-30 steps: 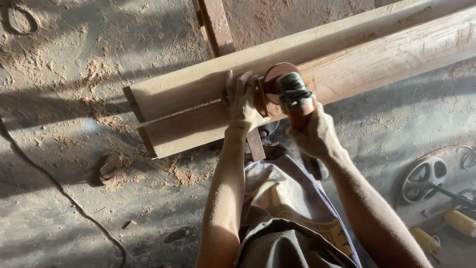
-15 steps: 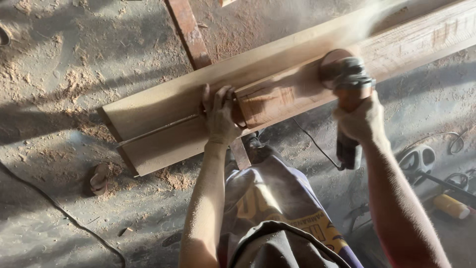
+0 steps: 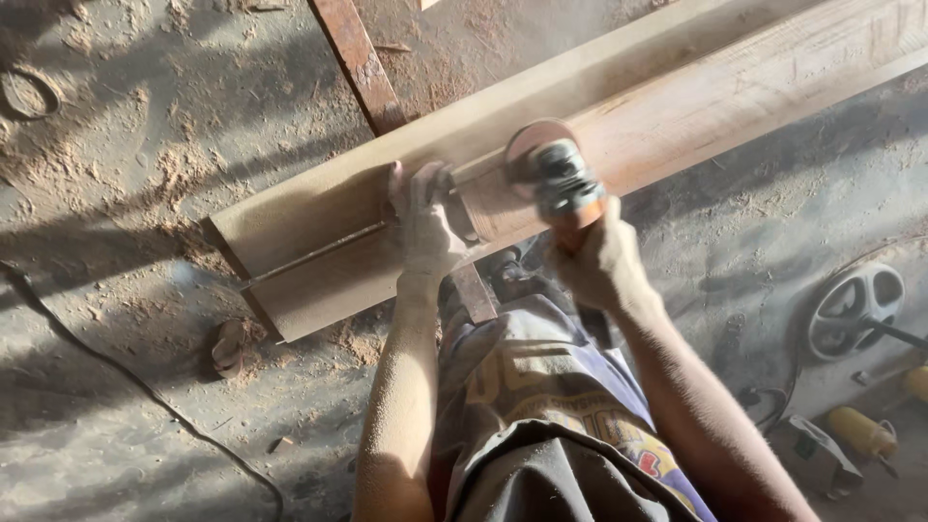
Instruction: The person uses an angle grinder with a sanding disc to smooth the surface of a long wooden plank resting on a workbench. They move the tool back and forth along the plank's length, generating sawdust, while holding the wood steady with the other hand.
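Now right hand point(image 3: 601, 263) gripping grinder point(image 3: 558, 179), plank point(image 3: 677, 116)

Dusty floor point(image 3: 116, 145) — planks point(image 3: 677, 106), sawdust point(image 3: 184, 169)

The sander point(image 3: 556, 179) is motion-blurred above the right hand point(image 3: 599, 266); the 2 planks point(image 3: 677, 106) beneath it run off the right edge.
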